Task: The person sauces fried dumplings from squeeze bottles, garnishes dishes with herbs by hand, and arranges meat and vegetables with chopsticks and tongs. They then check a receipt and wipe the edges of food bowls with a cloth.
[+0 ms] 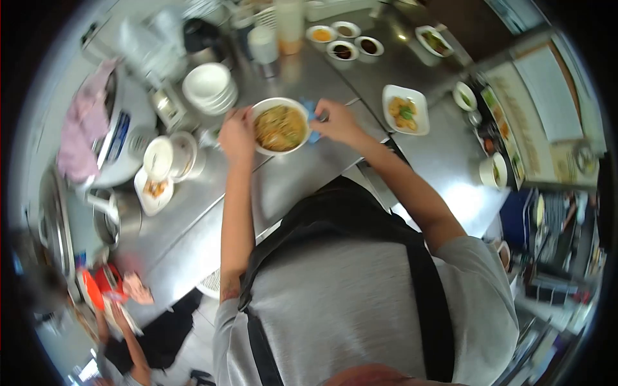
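A white bowl (279, 152) of noodle-like food in yellowish broth stands on the steel counter in front of me. My left hand (237, 133) is closed on its left rim, the thumb side against the bowl. On the other side, my right hand (337, 122) pinches a blue cloth (313, 127) beside the bowl's right rim. A small dark patch shows at its fingers, too blurred to name. To the right of this hand sits a white square dish (412, 122) with golden fried pieces and a green leaf.
Stacked white bowls (209, 87) and a bottle (264, 51) stand behind. Small sauce dishes (342, 51) sit at the back. To the left are a rice cooker (132, 141), a metal pot (119, 215) and a white dish with scraps (154, 196). Another person's hands (120, 318) are at lower left.
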`<state>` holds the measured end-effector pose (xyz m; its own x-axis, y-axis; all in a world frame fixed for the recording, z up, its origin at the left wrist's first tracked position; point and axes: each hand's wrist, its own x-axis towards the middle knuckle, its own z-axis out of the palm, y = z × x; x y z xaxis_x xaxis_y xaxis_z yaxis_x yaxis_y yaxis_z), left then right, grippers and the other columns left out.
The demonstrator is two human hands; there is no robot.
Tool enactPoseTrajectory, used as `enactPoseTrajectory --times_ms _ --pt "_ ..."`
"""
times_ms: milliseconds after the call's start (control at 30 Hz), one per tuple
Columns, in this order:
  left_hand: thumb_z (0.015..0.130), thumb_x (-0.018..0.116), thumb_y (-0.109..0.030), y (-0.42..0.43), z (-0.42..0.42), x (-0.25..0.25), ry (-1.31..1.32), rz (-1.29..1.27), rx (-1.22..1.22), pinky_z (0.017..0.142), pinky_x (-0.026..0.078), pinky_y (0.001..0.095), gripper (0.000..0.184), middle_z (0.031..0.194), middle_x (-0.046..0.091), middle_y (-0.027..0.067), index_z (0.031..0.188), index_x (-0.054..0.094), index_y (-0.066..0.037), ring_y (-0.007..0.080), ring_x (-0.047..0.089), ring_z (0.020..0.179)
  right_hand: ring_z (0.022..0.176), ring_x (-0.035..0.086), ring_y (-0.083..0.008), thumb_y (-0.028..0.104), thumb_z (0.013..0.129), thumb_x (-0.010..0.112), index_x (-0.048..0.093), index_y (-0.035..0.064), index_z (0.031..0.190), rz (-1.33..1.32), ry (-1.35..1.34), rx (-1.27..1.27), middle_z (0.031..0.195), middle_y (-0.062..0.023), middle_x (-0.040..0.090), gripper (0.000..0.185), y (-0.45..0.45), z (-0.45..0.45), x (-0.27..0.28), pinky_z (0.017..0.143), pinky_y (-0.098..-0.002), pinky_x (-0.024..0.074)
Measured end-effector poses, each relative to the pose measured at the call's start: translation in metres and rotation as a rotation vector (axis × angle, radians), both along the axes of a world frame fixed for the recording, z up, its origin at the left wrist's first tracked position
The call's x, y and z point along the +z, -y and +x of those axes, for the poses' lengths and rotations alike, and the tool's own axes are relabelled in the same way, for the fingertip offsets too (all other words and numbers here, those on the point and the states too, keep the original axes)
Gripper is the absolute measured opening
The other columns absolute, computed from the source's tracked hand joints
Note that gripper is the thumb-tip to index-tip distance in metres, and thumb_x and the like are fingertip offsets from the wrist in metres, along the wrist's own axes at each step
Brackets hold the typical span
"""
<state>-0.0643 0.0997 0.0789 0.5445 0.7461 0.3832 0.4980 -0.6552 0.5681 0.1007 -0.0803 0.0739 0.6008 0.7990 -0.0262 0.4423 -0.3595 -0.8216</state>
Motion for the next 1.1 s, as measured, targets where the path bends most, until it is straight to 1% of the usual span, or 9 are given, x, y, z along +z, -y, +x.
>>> enactPoseTrajectory --times_ms 200,400,500,567,633,800,933,1033,1100 --pt "0.091 0.058 -0.025 -0.016 -0.011 -0.005 -0.096 -0.031 -0.042 0.070 0.050 0.0386 0.024 0.093 0.066 0.0119 0.103 0.071 -0.009 0.0270 0.064 0.080 0.080 0.054 -0.0068 0.026 0.082 0.064 0.060 0.0058 0.101 0.026 -0.694 -0.056 0.090 0.0026 0.060 0.028 0.135 0.019 -0.012 0.063 -0.0266 0.0444" --pt "0.093 0.057 -0.022 0.025 0.029 0.036 0.208 -0.094 -0.079 0.076 0.050 0.0350 0.027 0.097 0.065 0.0111 0.112 0.069 -0.006 0.0236 0.064 0.086 0.085 0.055 -0.0072 0.028 0.091 0.059 0.060 0.0067 0.116 0.093 -0.928 -0.520 0.096 0.0010 0.060 0.033 0.281 0.035 -0.003 0.070 -0.0234 0.0464" --pt "0.090 0.061 -0.013 0.085 0.095 0.044 0.372 -0.220 -0.423 0.067 0.047 0.0287 0.015 0.086 0.063 0.0091 0.094 0.071 -0.003 0.0166 0.058 0.075 0.086 0.058 -0.0094 0.031 0.091 0.061 0.059 0.0024 0.116 0.318 -0.963 -0.717 0.095 -0.0009 0.061 0.038 0.361 0.041 0.002 0.073 -0.0251 0.0494" --pt "0.088 0.064 -0.011 0.156 0.144 0.056 0.247 -0.274 -0.635 0.063 0.045 0.0274 0.011 0.077 0.062 0.0074 0.085 0.069 -0.002 0.0158 0.056 0.070 0.085 0.060 -0.0099 0.031 0.092 0.062 0.059 0.0003 0.115 0.381 -0.958 -0.826 0.094 -0.0019 0.062 0.038 0.415 0.042 0.011 0.072 -0.0256 0.0502" --pt "0.087 0.066 -0.012 0.233 0.188 0.051 0.178 -0.394 -0.884 0.063 0.044 0.0281 0.011 0.072 0.061 0.0066 0.084 0.069 -0.002 0.0155 0.056 0.068 0.082 0.060 -0.0105 0.031 0.092 0.061 0.059 -0.0002 0.112 0.388 -0.850 -0.998 0.093 -0.0027 0.062 0.037 0.467 0.044 0.013 0.071 -0.0259 0.0503" --pt "0.096 0.049 -0.027 0.406 0.281 0.040 -0.097 -0.550 -1.256 0.073 0.049 0.0356 0.028 0.089 0.067 0.0125 0.099 0.068 -0.006 0.0281 0.064 0.081 0.077 0.059 -0.0114 0.031 0.093 0.059 0.059 0.0001 0.107 0.477 -0.728 -1.322 0.090 -0.0029 0.061 0.034 0.567 0.053 0.001 0.069 -0.0264 0.0500" --pt "0.095 0.049 -0.033 0.513 0.348 0.001 -0.197 -0.615 -1.327 0.078 0.049 0.0400 0.033 0.096 0.066 0.0144 0.111 0.061 -0.007 0.0303 0.064 0.089 0.080 0.059 -0.0114 0.030 0.095 0.056 0.058 0.0000 0.107 0.628 -0.698 -1.420 0.090 -0.0029 0.059 0.033 0.602 0.048 -0.015 0.072 -0.0264 0.0490" --pt "0.094 0.053 -0.036 0.568 0.395 -0.048 -0.252 -0.595 -1.202 0.063 0.052 0.0345 0.040 0.086 0.066 0.0133 0.112 0.056 0.000 0.0197 0.064 0.070 0.085 0.058 -0.0121 0.030 0.095 0.055 0.057 -0.0004 0.109 0.716 -0.691 -1.438 0.093 -0.0036 0.059 0.033 0.612 0.043 -0.021 0.077 -0.0275 0.0487" --pt "0.093 0.053 -0.035 0.592 0.424 -0.078 -0.294 -0.604 -1.160 0.058 0.052 0.0363 0.039 0.082 0.065 0.0136 0.107 0.055 0.002 0.0205 0.063 0.067 0.083 0.060 -0.0133 0.029 0.096 0.054 0.057 0.0014 0.106 0.783 -0.720 -1.484 0.092 -0.0042 0.060 0.030 0.618 0.043 -0.024 0.076 -0.0282 0.0498"
